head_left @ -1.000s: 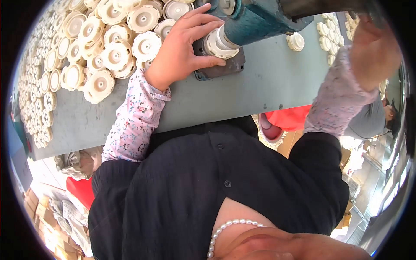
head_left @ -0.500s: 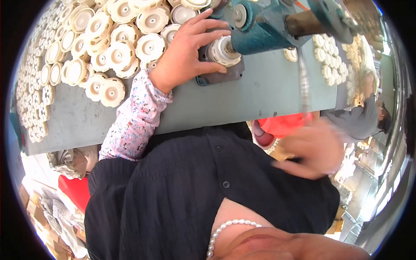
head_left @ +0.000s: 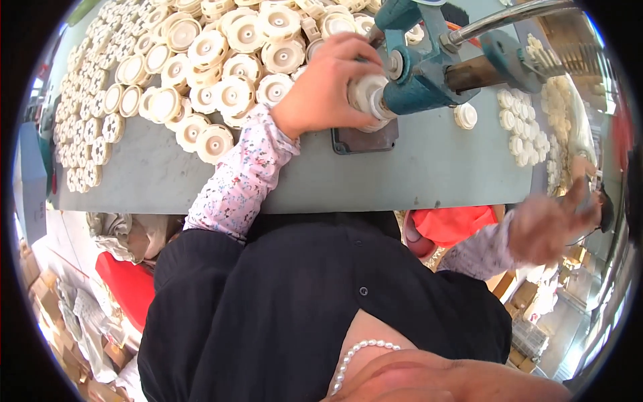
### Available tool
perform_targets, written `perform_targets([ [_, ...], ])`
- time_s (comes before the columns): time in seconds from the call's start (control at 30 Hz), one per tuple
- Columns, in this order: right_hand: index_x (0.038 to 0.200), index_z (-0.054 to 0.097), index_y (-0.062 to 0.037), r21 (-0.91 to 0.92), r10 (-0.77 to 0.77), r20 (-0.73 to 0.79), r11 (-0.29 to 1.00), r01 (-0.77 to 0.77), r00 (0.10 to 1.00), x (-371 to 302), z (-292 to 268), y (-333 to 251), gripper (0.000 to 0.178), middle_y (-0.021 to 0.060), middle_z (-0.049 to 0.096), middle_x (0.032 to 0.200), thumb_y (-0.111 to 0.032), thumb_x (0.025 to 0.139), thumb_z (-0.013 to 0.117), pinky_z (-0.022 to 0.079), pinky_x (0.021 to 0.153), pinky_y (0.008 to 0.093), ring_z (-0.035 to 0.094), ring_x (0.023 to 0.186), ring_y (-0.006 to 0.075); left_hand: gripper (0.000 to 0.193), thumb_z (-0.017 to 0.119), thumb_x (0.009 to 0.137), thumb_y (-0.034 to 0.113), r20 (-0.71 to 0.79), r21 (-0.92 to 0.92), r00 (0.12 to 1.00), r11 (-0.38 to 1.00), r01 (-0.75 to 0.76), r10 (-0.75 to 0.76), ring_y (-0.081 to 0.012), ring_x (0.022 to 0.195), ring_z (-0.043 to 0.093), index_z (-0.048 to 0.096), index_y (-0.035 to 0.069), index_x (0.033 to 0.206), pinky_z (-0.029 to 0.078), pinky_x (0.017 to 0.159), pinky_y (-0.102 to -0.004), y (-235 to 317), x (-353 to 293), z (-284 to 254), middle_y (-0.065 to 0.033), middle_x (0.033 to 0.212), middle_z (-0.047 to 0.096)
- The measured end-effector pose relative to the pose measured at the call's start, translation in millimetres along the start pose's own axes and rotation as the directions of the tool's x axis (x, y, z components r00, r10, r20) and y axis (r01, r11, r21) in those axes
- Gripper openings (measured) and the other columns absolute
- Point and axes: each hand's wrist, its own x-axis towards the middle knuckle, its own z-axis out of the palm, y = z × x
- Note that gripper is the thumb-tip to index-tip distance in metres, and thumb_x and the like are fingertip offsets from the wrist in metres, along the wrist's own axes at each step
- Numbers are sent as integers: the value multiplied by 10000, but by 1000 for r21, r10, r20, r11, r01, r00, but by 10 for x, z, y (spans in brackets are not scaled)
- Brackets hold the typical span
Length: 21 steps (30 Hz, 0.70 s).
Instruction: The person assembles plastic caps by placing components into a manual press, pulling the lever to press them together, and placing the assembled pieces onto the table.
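My left hand (head_left: 325, 87) is closed around a white round plastic part (head_left: 366, 95), fingers on its far side and thumb on its near side. The part is tilted at the end of a teal hand press (head_left: 422, 90), above a dark base plate (head_left: 362, 142). Off to the right, past the table's near edge, my right hand (head_left: 548, 231) is smeared by motion, so its fingers are unclear. It appears apart from the press's metal lever (head_left: 512, 20), which slants up toward the upper right.
Many cream round plastic parts (head_left: 242, 68) are heaped on the grey table (head_left: 321, 191) at the left. One white part (head_left: 465, 116) lies right of the press, with rows of white parts (head_left: 522, 124) beyond. Red cloth (head_left: 452, 226) hangs below the table edge.
My right hand has swung outward to the right. The lever, low and blurred before, is now raised. The part in my left hand is more tilted, and the view has shifted.
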Motion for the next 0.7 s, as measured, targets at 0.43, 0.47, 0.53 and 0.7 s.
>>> perform_targets([
  [0.43, 1456, 526, -65, -602, 720, -378, 287, -745, 582, -631, -1104, 1386, 599, 99, 707, 1173, -159, 924, 785, 530, 798, 289, 673, 900, 151, 431, 847, 801, 174, -362, 116, 914, 964, 241, -185, -334, 1117, 606, 748, 65, 1206, 487, 978, -431, 255, -312, 190, -114, 1183, 689],
  [0.47, 1485, 474, -77, -528, 748, -328, 362, -768, 577, -592, -866, 1379, 675, 89, 730, 1133, -51, 891, 792, 526, 845, 271, 684, 952, 146, 394, 831, 826, 154, -342, 116, 916, 958, 262, -209, -312, 1080, 630, 752, 57, 1200, 504, 951, -407, 244, -342, 240, -113, 1151, 701],
  [0.53, 1451, 531, -85, -443, 733, -264, 486, -753, 627, -565, -425, 1280, 631, 101, 739, 1136, 4, 878, 780, 546, 872, 291, 688, 995, 153, 384, 831, 831, 156, -314, 1, 908, 957, 291, -276, -308, 1062, 641, 753, 53, 1193, 514, 934, -399, 205, -350, 280, -117, 1150, 700],
  [0.7, 1297, 709, -136, -756, 372, 29, 615, -224, 928, -654, 239, 1355, 555, 121, 668, 1222, 81, 792, 784, 585, 865, 327, 688, 1015, 218, 407, 848, 826, 193, -254, -189, 897, 928, 320, -361, -289, 1055, 670, 753, 43, 1193, 533, 927, -382, 211, -361, 269, -122, 1159, 699],
])
